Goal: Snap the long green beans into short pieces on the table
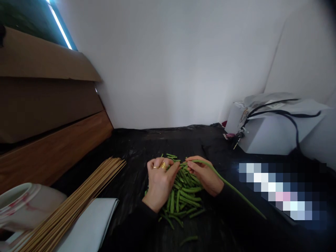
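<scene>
A long green bean [231, 186] trails back over my right wrist toward the lower right. My right hand [207, 176] pinches it near its front end, thumb against fingers. Close beside it, my left hand [160, 179], with gold rings on its fingers, is closed with thumb and fingertips together at the bean's front end; the fingertips partly hide the grip. Beneath both hands lies a pile of short green bean pieces [183, 199], partly covered by the left hand. One loose bean piece [189, 240] rests nearer to me.
Black plastic sheeting [131, 185] covers the surface. On the left are a bundle of thin sticks [86, 192], a folded white sheet [88, 224] and a whitish pot [31, 201]. A white bag with black straps [273, 129] stands at right, behind a blurred-out lit object [275, 192].
</scene>
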Available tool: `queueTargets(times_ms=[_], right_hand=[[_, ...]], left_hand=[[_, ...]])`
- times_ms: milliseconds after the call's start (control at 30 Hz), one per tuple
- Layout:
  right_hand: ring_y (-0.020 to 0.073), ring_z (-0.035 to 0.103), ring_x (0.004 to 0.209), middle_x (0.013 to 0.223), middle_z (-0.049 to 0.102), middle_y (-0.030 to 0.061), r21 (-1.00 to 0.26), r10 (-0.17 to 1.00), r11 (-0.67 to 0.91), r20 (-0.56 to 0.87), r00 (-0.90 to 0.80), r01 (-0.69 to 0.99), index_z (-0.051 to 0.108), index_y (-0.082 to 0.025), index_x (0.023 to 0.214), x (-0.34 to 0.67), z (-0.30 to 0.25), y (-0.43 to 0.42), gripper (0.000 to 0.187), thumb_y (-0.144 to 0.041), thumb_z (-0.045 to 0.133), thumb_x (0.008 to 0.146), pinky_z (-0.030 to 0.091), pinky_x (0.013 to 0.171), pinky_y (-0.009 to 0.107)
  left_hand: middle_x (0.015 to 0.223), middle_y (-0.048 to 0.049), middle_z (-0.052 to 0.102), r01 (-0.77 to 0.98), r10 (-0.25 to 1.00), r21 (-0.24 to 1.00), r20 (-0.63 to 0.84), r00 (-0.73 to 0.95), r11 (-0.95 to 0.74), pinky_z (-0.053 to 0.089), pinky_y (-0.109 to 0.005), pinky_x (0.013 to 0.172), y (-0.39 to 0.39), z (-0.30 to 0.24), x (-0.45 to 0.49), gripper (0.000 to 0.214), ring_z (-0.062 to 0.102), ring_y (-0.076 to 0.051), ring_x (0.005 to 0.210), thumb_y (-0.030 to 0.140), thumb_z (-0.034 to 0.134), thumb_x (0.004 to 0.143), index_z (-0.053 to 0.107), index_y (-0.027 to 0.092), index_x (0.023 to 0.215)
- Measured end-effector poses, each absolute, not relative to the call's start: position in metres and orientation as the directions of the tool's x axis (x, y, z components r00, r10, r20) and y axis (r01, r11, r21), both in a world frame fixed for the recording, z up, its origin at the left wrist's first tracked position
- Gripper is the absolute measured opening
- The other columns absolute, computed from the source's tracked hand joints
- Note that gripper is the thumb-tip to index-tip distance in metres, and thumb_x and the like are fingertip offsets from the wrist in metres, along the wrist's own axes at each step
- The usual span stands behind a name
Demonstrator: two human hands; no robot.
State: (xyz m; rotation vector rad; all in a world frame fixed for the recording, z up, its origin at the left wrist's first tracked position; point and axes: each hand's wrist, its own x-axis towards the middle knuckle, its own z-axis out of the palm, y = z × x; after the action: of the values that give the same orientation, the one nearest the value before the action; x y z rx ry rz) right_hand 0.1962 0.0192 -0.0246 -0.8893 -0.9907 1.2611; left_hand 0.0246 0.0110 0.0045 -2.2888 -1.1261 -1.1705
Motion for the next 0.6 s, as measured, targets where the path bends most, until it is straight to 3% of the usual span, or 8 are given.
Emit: queueTargets(times_ms=[333, 600], right_hand=[[0.0169, 0.061, 0.062, 0.066, 0.068, 0.0007, -0.975, 0.975, 0.220, 0.218, 0.045, -0.030, 0.074, -0.023, 0.082, 0.196, -0.015, 0.014, 0.012, -0.030, 0.072, 0.073, 0.049, 0.060, 0.029], [0.0159, 0.060, 0.059, 0.068, 0.069, 0.0012, -0.965, 0.965, 0.259, 0.261, 0.034, 0.045, 0.074, -0.021, 0.080, 0.197, -0.009, 0.013, 0.012, -0.030, 0.072, 0.073, 0.048, 0.057, 0.028]], left_hand=[[0.080, -0.0032, 0.066, 0.796, 0.573, 0.000, 0.694, 0.436, -0.605, 0.033, -0.036, 0.069, 0.012, 0.004, 0.023, 0.013, 0.051, -0.021, 0.079, 0.021, 0.061, 0.088, 0.071, 0.025, 0.096], [0.081, -0.0040, 0.063, 0.764, 0.611, 0.032, 0.622, 0.490, -0.645, 0.043, -0.034, 0.074, 0.019, -0.005, 0.022, 0.013, 0.056, -0.021, 0.080, 0.020, 0.053, 0.092, 0.066, 0.018, 0.089]])
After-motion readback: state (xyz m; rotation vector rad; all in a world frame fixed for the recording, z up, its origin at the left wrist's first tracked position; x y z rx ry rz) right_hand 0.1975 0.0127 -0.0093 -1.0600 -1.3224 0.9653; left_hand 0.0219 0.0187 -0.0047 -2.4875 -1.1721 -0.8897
